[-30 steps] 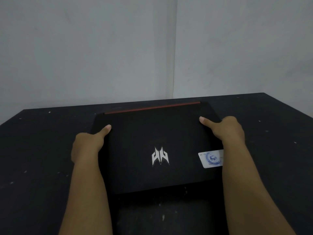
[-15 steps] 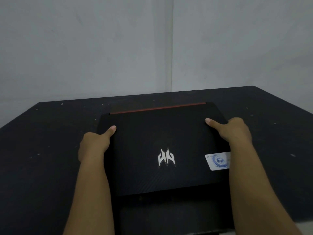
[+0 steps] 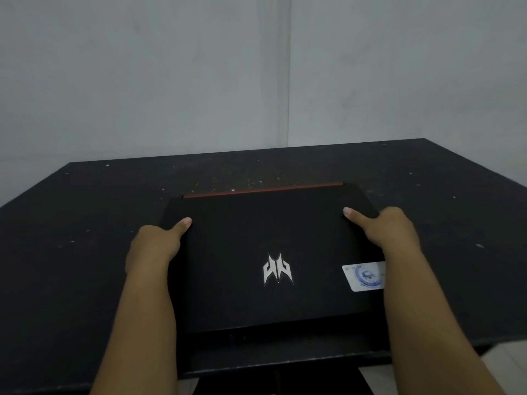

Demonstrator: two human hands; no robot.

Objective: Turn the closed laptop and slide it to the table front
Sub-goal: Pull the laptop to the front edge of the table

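Closed black laptop is seen lying flat on the black table, near the table's front edge at 6 o'clock, with its red hinge strip turned toward 12 o'clock. A silver logo is seen at lid centre; a white sticker is placed at 3 o'clock of it, partly covered by the right forearm. The lid's left edge is gripped by the left hand, thumb laid on top, fingers hidden under the side. The right edge is gripped by the right hand in the same manner. Both hands are closed narrowly on the laptop. Pale specks are noted on the table surface. 2 grey walls meet at 12 o'clock.
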